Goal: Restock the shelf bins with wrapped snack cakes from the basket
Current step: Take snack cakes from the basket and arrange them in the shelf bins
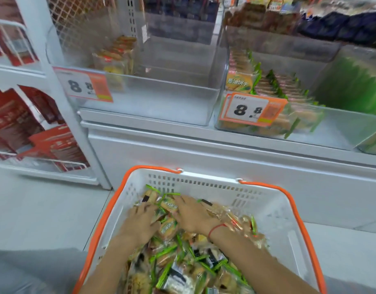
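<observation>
A white basket [204, 183] with orange handles stands on the floor below me, heaped with green-edged wrapped snack cakes [183, 264]. Both my hands are down in the pile at the basket's far end. My left hand [140, 221] lies palm down on the cakes, fingers spread. My right hand [193, 215], a red string at its wrist, lies beside it, and a few wrapped cakes [169, 228] sit pressed between the two. Above, a clear shelf bin [161, 98] is nearly bare, with a few cakes at its back left. The bin to its right [331, 122] holds rows of green-wrapped cakes.
Price cards reading 8.8 hang on both bin fronts [85, 85] [253, 109]. A white cabinet front [225, 153] stands between bins and basket. Red boxes [34, 132] fill a wire rack at left. Upper shelves carry dark packets [342, 26].
</observation>
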`<action>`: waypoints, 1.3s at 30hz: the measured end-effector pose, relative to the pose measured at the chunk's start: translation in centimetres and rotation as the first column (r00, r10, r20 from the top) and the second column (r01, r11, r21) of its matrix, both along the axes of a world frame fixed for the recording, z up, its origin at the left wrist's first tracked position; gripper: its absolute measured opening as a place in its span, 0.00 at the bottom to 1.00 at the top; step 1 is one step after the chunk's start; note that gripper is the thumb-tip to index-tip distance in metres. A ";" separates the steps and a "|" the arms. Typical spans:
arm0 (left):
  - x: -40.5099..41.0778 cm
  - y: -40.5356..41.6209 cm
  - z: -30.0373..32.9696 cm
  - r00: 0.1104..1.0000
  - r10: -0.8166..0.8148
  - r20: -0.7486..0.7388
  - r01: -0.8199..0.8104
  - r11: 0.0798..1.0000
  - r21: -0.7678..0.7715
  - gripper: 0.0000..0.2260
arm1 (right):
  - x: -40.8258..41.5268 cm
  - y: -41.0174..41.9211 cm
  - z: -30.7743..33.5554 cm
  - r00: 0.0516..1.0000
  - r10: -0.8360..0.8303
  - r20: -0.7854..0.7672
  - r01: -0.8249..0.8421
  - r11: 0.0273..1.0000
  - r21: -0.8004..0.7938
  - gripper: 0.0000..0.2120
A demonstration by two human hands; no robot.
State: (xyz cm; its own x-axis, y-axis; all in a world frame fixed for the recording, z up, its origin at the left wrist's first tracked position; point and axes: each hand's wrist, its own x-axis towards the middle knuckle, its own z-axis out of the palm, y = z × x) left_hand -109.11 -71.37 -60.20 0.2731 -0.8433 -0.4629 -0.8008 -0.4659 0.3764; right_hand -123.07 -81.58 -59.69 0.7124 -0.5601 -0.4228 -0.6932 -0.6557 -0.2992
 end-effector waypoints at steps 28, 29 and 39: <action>-10.9 -8.8 16.4 0.646 -0.206 -0.735 -0.396 0.733 -0.553 0.03 | -12.3 -5.8 19.2 0.478 -0.690 0.543 0.388 0.721 0.575 0.17; -10.8 -9.0 17.1 0.684 -0.246 -0.687 -0.341 0.725 -0.599 0.03 | -13.0 -5.9 20.3 0.468 -0.664 0.584 0.372 0.747 0.551 0.17; -11.5 -12.4 22.7 0.830 -0.415 -0.373 -0.052 0.607 -0.793 0.09 | -16.9 -9.1 29.3 0.773 -0.072 0.631 0.198 0.971 -0.131 0.09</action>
State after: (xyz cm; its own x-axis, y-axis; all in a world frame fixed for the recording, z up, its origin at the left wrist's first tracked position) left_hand -120.64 -83.80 -37.50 0.0138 -0.9388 0.3441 -0.4311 0.3049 0.8492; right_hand -139.94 -90.70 -30.41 0.6945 -0.6914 0.1993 -0.4851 -0.6545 -0.5800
